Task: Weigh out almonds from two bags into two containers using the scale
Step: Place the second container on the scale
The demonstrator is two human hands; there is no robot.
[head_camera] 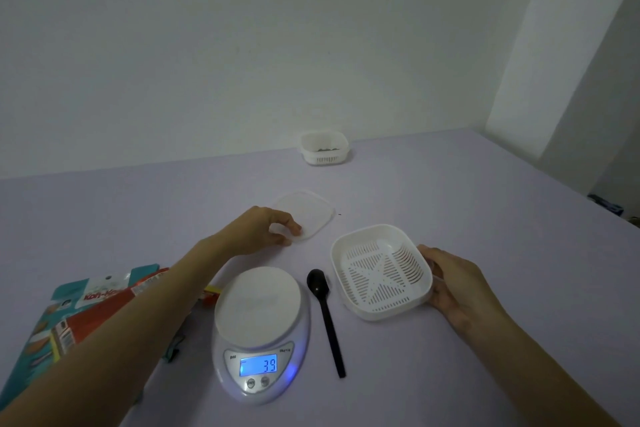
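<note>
So here's the setup. My left hand [266, 229] is out past the scale [261, 333], thumb and fingers closed on the near corner of the clear lid [308, 211], pinching it. The rest of the lid lies flat on the table [467, 191].

My right hand [453, 288] is wrapped round the right side of the white container [381, 270], thumb up on the rim, fingers curled against the wall. It has a slotted basket inside. It looks tipped a bit toward me, but I can't tell if it's fully off the table or just resting on one edge.

The scale sits front and centre, between my two arms, and its blue display [259, 365] reads 39. A black spoon [325, 319] lies just right of it, bowl end away from me, handle pointing back at me, in the gap between scale and container. It touches neither.

The bags [79, 315] are on the left, a teal one and a red one overlapping, lying flat and partly under my left forearm.

The far container [323, 147] is way back at the table's edge near the wall, well apart from everything else. There's something dark in the bottom of it, too small to say what.
</note>
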